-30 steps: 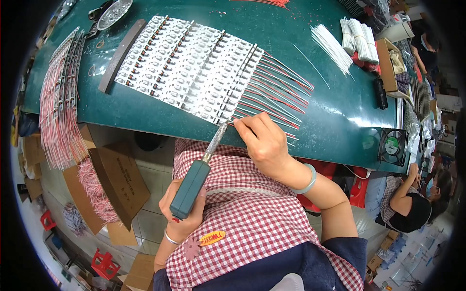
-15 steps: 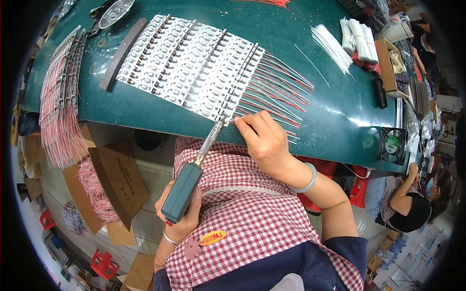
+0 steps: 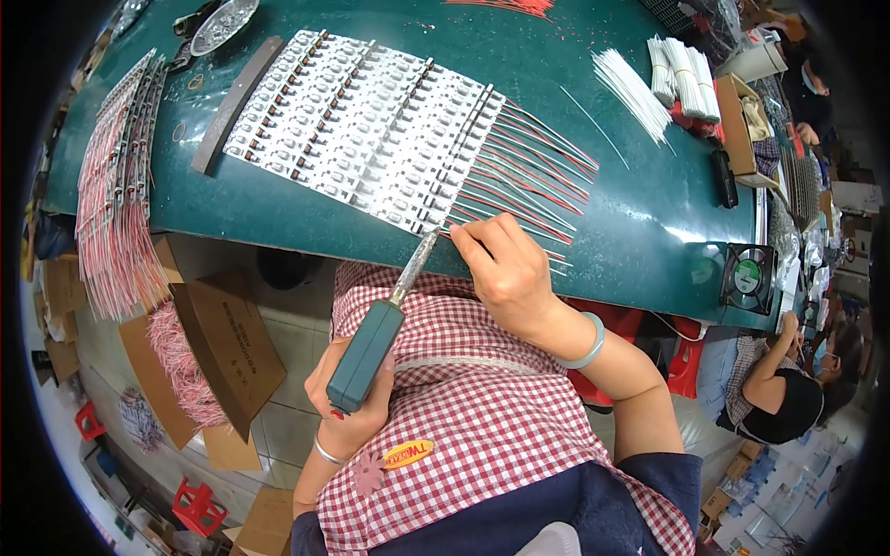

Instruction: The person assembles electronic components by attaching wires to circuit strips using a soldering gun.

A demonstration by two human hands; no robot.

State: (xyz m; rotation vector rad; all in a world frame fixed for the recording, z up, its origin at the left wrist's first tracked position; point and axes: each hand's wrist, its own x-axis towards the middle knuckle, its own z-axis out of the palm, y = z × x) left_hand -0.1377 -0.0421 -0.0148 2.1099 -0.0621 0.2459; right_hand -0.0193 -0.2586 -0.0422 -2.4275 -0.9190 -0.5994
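My left hand (image 3: pixel 366 422) is wrapped around a dark green soldering gun (image 3: pixel 367 357). Its long metal shaft points up and away, and the tip meets the near right corner of a white panel of circuit boards (image 3: pixel 357 120). Thumb and forefinger of my right hand (image 3: pixel 514 283) pinch a thin wire at that same corner, close to the tip; the fingers partly cover it. From the panel's right edge, several red and white wires (image 3: pixel 533 176) fan out over the green table (image 3: pixel 649 241). Small components stand in rows across the panel.
A dark bar (image 3: pixel 236 107) lies along the panel's left edge. Wired strips (image 3: pixel 120 176) hang over the table's left side above an open carton (image 3: pixel 232 343). White wire bundles (image 3: pixel 635 93) lie at the back right, a small fan (image 3: pixel 749 278) at the right edge. A co-worker (image 3: pixel 779 389) sits at right.
The soldering gun and my left hand have shifted slightly right, and the tip sits a little nearer my right fingers. My right hand stays almost where it was.
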